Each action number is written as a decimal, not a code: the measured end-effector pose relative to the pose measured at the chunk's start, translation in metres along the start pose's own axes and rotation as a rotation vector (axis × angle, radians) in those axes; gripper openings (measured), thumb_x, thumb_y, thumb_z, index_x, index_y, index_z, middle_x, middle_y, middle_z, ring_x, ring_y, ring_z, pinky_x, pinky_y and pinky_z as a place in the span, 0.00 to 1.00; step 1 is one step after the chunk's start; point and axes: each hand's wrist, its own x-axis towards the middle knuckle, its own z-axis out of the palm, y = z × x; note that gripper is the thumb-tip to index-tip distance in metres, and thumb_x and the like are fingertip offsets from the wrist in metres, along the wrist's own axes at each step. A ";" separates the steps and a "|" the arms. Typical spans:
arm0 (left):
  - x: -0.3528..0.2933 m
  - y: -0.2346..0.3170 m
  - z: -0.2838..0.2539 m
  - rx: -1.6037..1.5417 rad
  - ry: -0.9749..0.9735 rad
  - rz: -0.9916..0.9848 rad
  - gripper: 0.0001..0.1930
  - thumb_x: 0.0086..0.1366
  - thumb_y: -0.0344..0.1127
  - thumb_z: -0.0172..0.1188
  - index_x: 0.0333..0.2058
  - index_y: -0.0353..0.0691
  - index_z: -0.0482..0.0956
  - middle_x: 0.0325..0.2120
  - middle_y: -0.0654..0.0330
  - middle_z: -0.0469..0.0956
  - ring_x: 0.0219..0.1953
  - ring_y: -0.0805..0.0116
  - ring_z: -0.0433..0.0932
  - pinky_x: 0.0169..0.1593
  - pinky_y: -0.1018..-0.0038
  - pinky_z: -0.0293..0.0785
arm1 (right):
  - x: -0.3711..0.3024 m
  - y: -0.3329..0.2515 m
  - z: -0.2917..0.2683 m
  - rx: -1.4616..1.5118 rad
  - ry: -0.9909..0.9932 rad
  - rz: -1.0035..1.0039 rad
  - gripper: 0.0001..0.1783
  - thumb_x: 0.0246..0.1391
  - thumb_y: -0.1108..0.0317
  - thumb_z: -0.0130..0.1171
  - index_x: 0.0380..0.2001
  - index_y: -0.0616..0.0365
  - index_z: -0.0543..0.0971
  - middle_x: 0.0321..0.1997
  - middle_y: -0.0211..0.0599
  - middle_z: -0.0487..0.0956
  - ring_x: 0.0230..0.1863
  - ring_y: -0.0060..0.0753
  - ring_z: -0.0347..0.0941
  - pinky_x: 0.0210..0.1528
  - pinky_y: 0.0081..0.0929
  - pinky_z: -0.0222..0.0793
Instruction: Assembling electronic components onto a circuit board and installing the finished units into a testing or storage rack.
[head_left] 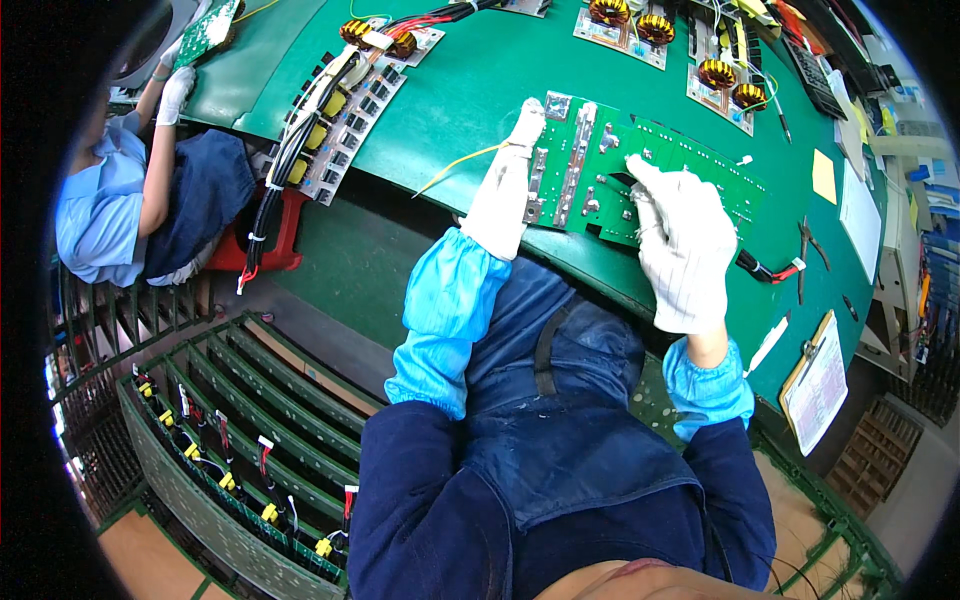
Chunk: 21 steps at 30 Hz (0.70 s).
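A green circuit board [690, 150] with silvery metal strips and solder patches lies on the green table in front of me. At its left edge is my left hand [515, 150], in a white glove, its fingers closed on the board's rim. A thin yellow wire [460, 165] sticks out leftward by this hand. Over the middle of the board is my right hand [685, 235], also white-gloved, with fingers curled together. Something small and dark shows under its fingertips, too hidden to name. Blue sleeve covers sit on both forearms.
Boards with copper coils [655, 28] stand at the back. A long board with black cables [335, 125] lies at left. Pliers [806, 255], a cable bundle [770, 268] and a clipboard [815, 385] are at right. A co-worker [150, 190] sits left; a green rack [240, 450] stands lower left.
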 end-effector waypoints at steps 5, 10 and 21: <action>0.000 -0.003 -0.004 0.046 0.022 0.007 0.31 0.77 0.58 0.41 0.66 0.40 0.67 0.53 0.54 0.80 0.47 0.66 0.84 0.49 0.69 0.84 | 0.024 0.011 -0.006 0.026 -0.132 -0.039 0.17 0.54 0.74 0.67 0.48 0.47 0.84 0.35 0.33 0.82 0.34 0.37 0.76 0.37 0.31 0.74; 0.003 -0.008 -0.013 0.068 0.062 0.018 0.32 0.77 0.58 0.41 0.66 0.39 0.66 0.54 0.54 0.79 0.47 0.66 0.84 0.49 0.70 0.84 | 0.027 0.021 -0.004 0.094 -0.144 -0.111 0.17 0.53 0.75 0.68 0.46 0.49 0.84 0.37 0.35 0.83 0.36 0.38 0.79 0.39 0.30 0.76; 0.006 -0.014 -0.017 0.094 0.101 0.053 0.34 0.77 0.58 0.41 0.67 0.35 0.63 0.55 0.51 0.78 0.45 0.65 0.85 0.49 0.69 0.84 | 0.022 0.022 0.001 0.133 -0.113 -0.149 0.17 0.50 0.75 0.70 0.45 0.48 0.85 0.37 0.35 0.84 0.36 0.38 0.79 0.38 0.31 0.76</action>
